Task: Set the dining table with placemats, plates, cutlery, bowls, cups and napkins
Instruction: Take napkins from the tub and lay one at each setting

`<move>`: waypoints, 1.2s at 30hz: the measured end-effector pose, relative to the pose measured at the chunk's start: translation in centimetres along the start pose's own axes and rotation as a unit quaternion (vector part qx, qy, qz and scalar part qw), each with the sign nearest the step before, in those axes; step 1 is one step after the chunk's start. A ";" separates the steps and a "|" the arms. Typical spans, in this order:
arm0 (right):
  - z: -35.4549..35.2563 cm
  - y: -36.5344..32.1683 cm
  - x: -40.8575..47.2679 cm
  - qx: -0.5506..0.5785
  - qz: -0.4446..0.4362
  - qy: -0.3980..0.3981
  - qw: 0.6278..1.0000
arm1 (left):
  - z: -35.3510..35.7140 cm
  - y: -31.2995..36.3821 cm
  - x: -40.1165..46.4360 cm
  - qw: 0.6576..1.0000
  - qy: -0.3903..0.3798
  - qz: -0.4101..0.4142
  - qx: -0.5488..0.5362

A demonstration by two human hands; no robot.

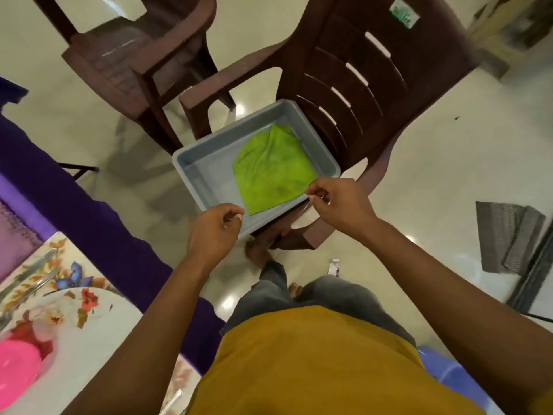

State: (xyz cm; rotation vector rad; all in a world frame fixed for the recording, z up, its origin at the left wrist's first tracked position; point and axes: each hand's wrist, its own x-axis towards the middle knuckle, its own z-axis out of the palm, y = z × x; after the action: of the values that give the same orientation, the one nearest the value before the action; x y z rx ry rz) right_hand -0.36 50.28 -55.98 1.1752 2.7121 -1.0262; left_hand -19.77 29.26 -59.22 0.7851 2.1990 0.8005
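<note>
Two hands work at the near rim of the grey tray (191, 172) on the brown plastic chair (374, 94). Your left hand (214, 227), fingers curled, sits just short of the green napkin (273, 169)'s near corner; whether it pinches cloth, I cannot tell. Your right hand (338, 199) appears to pinch the right corner. Risk: the tray overhangs the seat, so a one-sided pull could drag or tip it. The napkin lies inside, right of centre.

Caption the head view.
Both hands, left and right, reach a green cloth napkin in a grey plastic tray.
</note>
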 end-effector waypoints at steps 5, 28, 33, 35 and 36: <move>0.5 0.9 5.5 -0.029 -0.004 -0.030 0.999 | 1.4 -0.1 5.0 0.997 -0.029 -0.007 0.068; 13.9 17.6 32.1 -0.230 -0.108 -0.239 0.937 | 13.5 -10.6 25.8 0.959 -0.027 -0.094 0.265; 15.0 18.3 33.7 -0.257 -0.137 -0.250 0.924 | 13.0 -11.7 27.5 0.956 -0.018 -0.087 0.278; 15.3 18.4 34.0 -0.264 -0.139 -0.250 0.921 | 13.0 -11.8 27.8 0.958 -0.010 -0.090 0.274; 15.5 18.6 34.2 -0.267 -0.139 -0.247 0.921 | 13.1 -11.9 27.9 0.958 -0.010 -0.089 0.273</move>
State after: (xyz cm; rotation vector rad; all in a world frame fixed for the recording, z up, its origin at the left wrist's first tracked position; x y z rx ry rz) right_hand -16.36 72.81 -87.42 0.3834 2.5188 -0.4417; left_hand -30.50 45.65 -85.83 0.8241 2.4596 0.0851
